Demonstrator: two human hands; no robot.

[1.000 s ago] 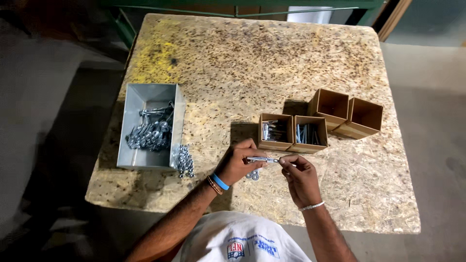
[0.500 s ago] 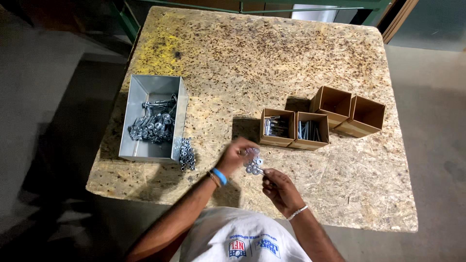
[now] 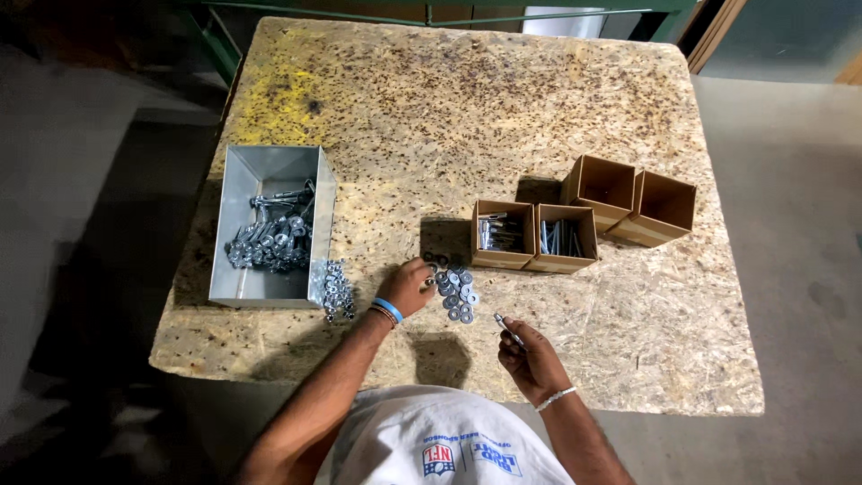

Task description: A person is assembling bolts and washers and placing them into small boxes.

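Near the table's front edge: loose washers (image 3: 455, 292), small heap on the chipboard table (image 3: 557, 117); left hand (image 3: 409, 286) at the heap's left side, fingertips pinching among them. Right hand (image 3: 530, 355) closed around a bolt (image 3: 509, 330), held above the board. Behind: two cardboard boxes with bolts (image 3: 534, 237), two empty boxes (image 3: 633, 199). Left: grey metal bin (image 3: 272, 224) of hardware, nuts (image 3: 336, 289) beside it.

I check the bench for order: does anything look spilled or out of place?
Mostly orderly. Loose nuts lie on the table outside the metal tray, and washers lie loose by the left hand. The two rear cardboard boxes sit askew.
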